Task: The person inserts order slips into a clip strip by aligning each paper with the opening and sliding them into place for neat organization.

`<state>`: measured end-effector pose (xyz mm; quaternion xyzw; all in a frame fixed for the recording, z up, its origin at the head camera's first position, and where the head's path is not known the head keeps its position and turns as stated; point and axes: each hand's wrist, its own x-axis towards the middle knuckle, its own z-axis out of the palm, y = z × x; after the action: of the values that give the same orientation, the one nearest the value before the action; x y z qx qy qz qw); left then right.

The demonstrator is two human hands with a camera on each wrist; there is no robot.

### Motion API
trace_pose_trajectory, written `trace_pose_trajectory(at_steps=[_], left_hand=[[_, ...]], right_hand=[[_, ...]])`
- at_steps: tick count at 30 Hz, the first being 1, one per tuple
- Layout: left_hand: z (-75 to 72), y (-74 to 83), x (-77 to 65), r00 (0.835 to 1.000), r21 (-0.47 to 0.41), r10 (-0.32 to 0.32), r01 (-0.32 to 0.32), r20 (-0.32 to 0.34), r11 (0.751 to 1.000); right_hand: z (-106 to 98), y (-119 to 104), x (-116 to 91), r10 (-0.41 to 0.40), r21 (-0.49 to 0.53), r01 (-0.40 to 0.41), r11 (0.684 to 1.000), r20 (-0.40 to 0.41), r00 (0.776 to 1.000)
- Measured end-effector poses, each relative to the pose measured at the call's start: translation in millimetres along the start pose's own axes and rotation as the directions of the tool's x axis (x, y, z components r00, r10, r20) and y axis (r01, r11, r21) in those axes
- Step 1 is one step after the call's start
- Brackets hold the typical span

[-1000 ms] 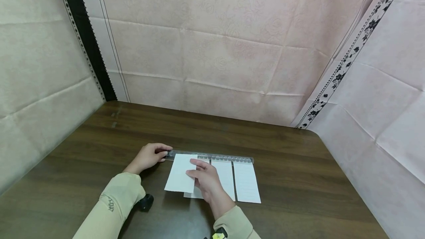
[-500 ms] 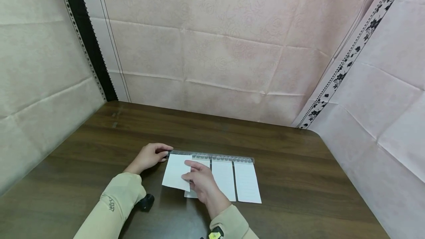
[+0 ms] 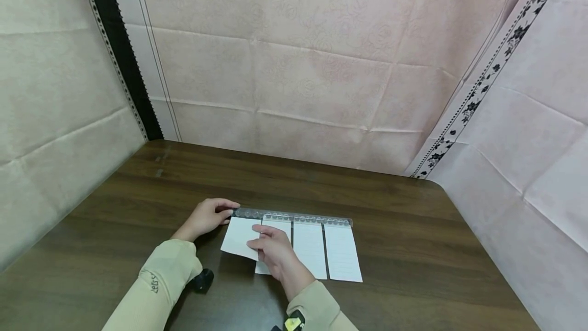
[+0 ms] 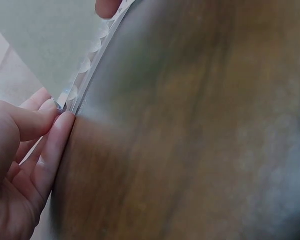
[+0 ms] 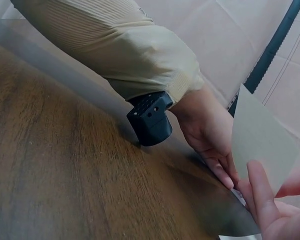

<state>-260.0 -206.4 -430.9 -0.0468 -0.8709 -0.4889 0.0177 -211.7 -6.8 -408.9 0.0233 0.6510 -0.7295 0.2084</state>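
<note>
A clear plastic rail (image 3: 318,219) with a row of round transparent rollers lies across the table. My left hand (image 3: 206,216) pinches its left end between thumb and fingers; the left wrist view shows this grip on the rail (image 4: 83,67) up close. White paper slips hang from it: one at the right (image 3: 342,252), one in the middle (image 3: 309,250), and a third partly behind my right hand. My right hand (image 3: 280,257) pinches another white slip (image 3: 240,238) by its right side. That slip's top edge is right at the rail's left part, its lower edge tilted up over the table.
The dark wooden table (image 3: 404,239) surrounds the rail. Pale patterned cloth (image 3: 303,65) hangs behind and at both sides. A black wrist camera (image 5: 151,120) sits under my left sleeve, close above the tabletop.
My right hand has moved the white slip left and slightly away from me, from overlapping the neighbouring slip to the rail's left section. The left hand has stayed at the rail's end.
</note>
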Motion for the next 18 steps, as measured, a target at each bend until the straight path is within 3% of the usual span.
trace_pose_trajectory(at_steps=[18], left_hand=[[-0.7,-2.4,-0.1,1.0,-0.014,0.023,-0.023,-0.005,1.0]], right_hand=[[4.0,-1.3,8.1,0.007,-0.036,-0.008,0.999,-0.021,1.0]])
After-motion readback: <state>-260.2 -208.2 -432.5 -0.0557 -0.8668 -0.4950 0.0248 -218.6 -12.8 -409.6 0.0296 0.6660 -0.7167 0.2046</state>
